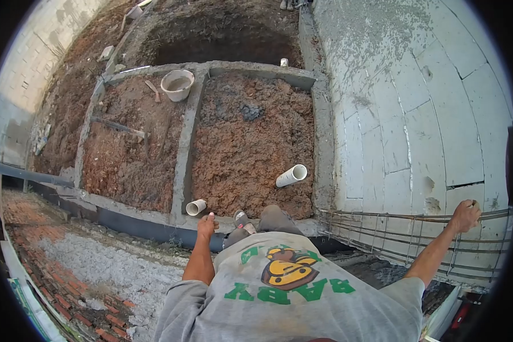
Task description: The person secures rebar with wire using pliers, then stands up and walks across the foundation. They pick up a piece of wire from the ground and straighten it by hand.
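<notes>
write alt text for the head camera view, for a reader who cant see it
A person's left hand is near a short white pipe, while the right hand is at a steel rod cage beside a pale block wall. Ahead, low concrete beams frame reddish soil, with another white pipe and a bucket.

Reddish soil [239, 154], concrete-edged; tilted white pipe [289, 176], dark clump [251, 112] on it.
</notes>
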Tool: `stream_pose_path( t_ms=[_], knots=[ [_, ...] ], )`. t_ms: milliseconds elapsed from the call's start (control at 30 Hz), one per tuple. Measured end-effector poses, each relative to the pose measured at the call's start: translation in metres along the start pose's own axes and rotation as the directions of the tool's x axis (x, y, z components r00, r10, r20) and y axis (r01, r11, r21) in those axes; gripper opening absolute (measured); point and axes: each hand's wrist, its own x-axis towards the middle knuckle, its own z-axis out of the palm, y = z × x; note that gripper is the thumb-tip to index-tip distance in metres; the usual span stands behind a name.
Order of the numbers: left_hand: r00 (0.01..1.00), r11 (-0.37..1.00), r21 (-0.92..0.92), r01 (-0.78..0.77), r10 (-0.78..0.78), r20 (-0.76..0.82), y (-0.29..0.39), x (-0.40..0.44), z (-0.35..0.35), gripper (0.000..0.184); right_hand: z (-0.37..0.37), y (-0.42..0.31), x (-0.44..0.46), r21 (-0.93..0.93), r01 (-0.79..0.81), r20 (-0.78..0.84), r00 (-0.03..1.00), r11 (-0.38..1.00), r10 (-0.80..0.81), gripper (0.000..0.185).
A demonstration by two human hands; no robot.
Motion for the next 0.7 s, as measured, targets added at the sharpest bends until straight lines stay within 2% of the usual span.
stream_pose_path(
  t_ms=[133, 200, 367, 433, 533, 600, 700],
  knots=[
    [0.998, 0.998, -0.02, 0.065, -0.065, 0.008, -0.015, -0.003, 0.006, 0.039, 0.0, 0.0, -0.001, -0.005, 0.007, 0.02, 1.0, 1.0, -0.007, 0.033],
    [0.996, 0.996, -0.042, 0.082, -0.081, 0.022, -0.034, -0.002, 0.006, 0.044, 0.003, 0.002, -0.004, 0.018, 0.005, 0.017, 1.0, 1.0, -0.005, 0.033],
    [0.994, 0.991, 0.076, 0.108, -0.108, -0.003, -0.057, -0.007, -0.005, 0.042, -0.005, 0.002, -0.005, 0.032, 0.033, -0.004, 0.999, 0.999, -0.033, 0.034],
    [0.99, 0.983, 0.125, 0.134, -0.126, -0.071, -0.053, -0.016, -0.005, 0.045, 0.009, 0.008, 0.001, 0.053, 0.031, 0.004, 1.0, 0.998, -0.031, 0.036],
    [0.995, 0.997, 0.039, 0.072, -0.069, -0.077, -0.039, -0.03, 0.0, 0.046, -0.003, 0.0, 0.003, 0.081, -0.033, 0.038, 0.999, 0.996, 0.03, 0.04],
    [0.995, 0.998, -0.042, 0.052, -0.055, -0.085, -0.024, -0.04, 0.007, 0.047, 0.005, 0.005, 0.007, 0.007, 0.008, 0.014, 1.0, 1.0, -0.008, 0.039],
    [0.994, 0.996, -0.08, 0.028, -0.036, -0.102, -0.024, -0.054, 0.012, 0.047, 0.02, 0.011, 0.017, -0.016, 0.039, 0.134, 0.99, 0.999, -0.036, 0.041]
  ],
)
